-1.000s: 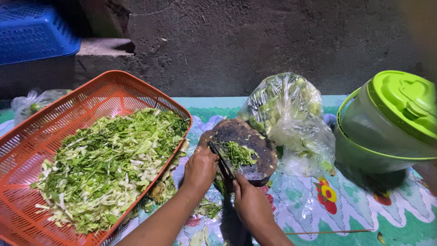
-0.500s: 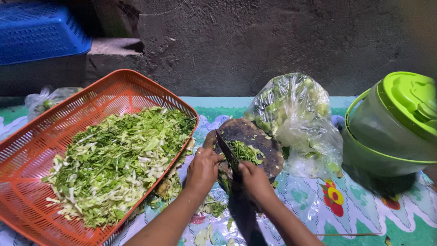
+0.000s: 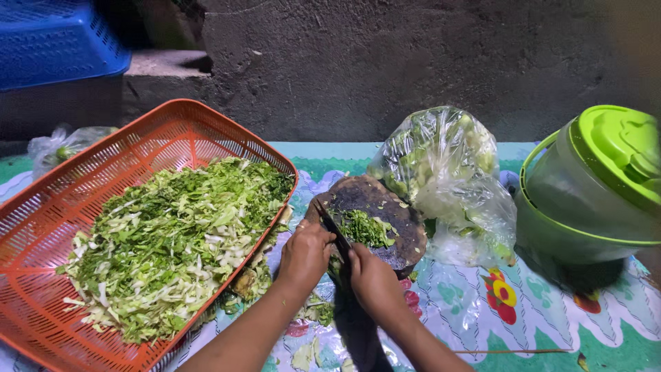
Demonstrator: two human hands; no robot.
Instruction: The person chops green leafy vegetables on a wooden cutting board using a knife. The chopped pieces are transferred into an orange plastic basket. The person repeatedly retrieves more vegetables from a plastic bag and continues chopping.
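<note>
Head view: both hands meet at the near edge of a round, dark chopping block point(image 3: 375, 207). Right hand point(image 3: 372, 279) is curled tight round the handle of a dark knife point(image 3: 332, 231), blade angled up-left across the block. Left hand point(image 3: 305, 253) sits just beside it w/ fingers bent and bunched, touching the blade's near end or the greens there; can't tell which, and can't tell if it grips anything. A small heap of chopped greens point(image 3: 365, 227) lies mid-block, just right of the blade.

Doing the cut well, as a judgement: keep left fingertips tucked back from the edge, feed the greens in a tight bunch, rock the blade rather than lift it high, and keep the block flat on the cloth, since it sits close to the basket rim. The block is crowded near the hands, so short strokes suit it.

Materials: block looks like worn wood, stained nearly black, edge uneven. Orange basket point(image 3: 62, 207) at left is rigid plastic lattice, rectangular w/ rounded corners, tilted, holding a big loose pile of shredded cabbage and leaf point(image 3: 172, 241), pale and dark green mixed. Scraps spill on the cloth between basket and block. Clear plastic bag point(image 3: 447, 179), crinkly and glossy, holds whole veg behind the block. Green lidded tub point(image 3: 592, 193) at right is smooth plastic. Floral oilcloth point(image 3: 523, 310) underneath is shiny; rough grey wall behind.
</note>
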